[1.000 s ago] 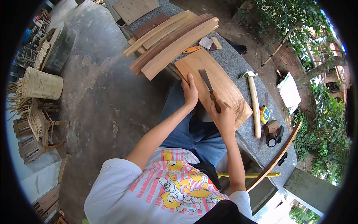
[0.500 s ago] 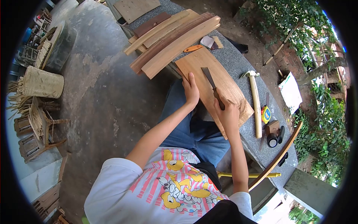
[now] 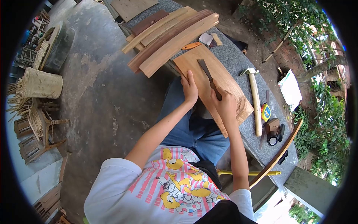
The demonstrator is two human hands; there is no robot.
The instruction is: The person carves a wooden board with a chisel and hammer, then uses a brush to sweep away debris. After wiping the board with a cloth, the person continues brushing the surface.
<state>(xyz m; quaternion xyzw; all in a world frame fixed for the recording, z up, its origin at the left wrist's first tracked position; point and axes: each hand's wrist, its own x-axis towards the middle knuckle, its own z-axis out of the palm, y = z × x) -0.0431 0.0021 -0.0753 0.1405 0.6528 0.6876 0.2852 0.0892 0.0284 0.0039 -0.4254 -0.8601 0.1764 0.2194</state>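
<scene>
Head view: the chisel (image 3: 207,74) was gripped by its handle in the right hand (image 3: 225,101), its blade laid over the wooden board (image 3: 214,80); the board's left edge was grasped by the left hand (image 3: 190,89); the hammer (image 3: 254,100) was seen just right of the board, on the stone bench (image 3: 238,61).

Shirt (image 3: 175,186): white, pink stripes, yellow cartoon prints, kinda loud from over here
Jeans (image 3: 169,130): faded blue
Board (image 3: 223,78): warm tan, streaky darker grain
Benchtop (image 3: 242,65): speckled grey
Curved strips (image 3: 175,46): mostly tan, one reddish-brown
Tape measure (image 3: 265,113): bright yellow, blue patch
Chisel (image 3: 205,69): dark blade, brown handle
</scene>
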